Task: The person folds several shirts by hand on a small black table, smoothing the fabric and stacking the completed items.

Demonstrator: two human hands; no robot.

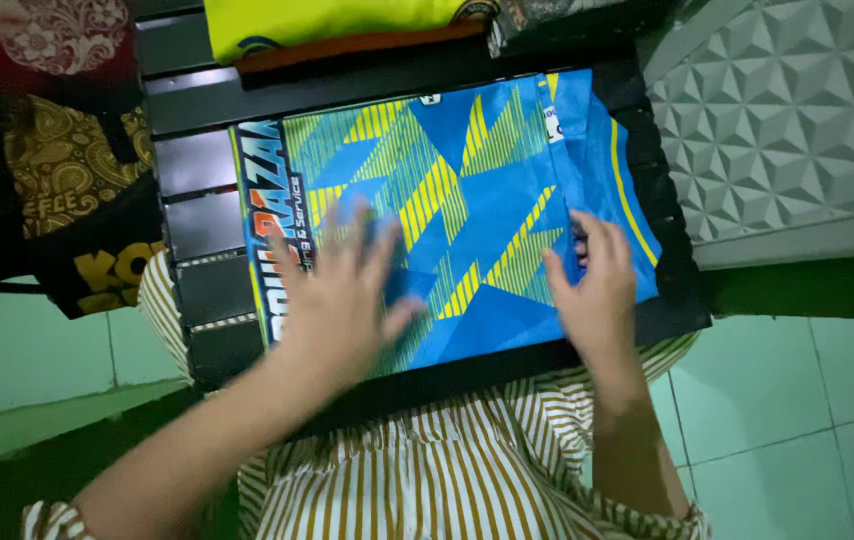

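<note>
Over the brown-striped lap [427, 480], the folded blue-and-yellow patterned jersey [467, 170] is best smoothed outward, left hand [342, 300] flat with fingers spread, right-hand [597, 290] fingers loosely together at the fold, on the black slatted table [202, 230].

A black slatted wooden worktop [202, 215] stands on a floor of pale green glazed tiles [797, 400] with thin grout lines. At upper right lies a grey panel embossed with raised triangular facets [787, 120]. The light is dim and tinted bluish-green.

One head-worn camera looks steeply down, close over the dark slatted surface [197, 230], the person's lap and the green tiled floor [797, 400].
</note>
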